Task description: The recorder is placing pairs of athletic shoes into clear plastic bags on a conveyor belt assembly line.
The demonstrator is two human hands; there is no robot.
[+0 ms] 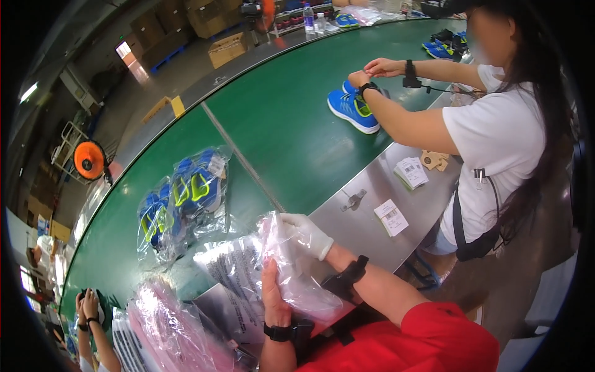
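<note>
Both hands clamped on clear plastic bag [291,273], held above steel table edge [365,204] beside green conveyor [291,124]. Left hand [274,296] bare, pinching lower bag edge; right hand [307,234], white glove, gripping top. Judging step: opening or straightening bag. Best to keep mouth taut, separate layers with thumb, avoid creasing film. Bagged blue shoes [183,198] lying near on belt.

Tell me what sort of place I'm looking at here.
Most likely a shoe factory's packing line. A long green conveyor belt carries blue sneakers and bagged pairs, cardboard boxes stand beyond it, and your left hand and gloved right hand hold a clear plastic bag.
</note>
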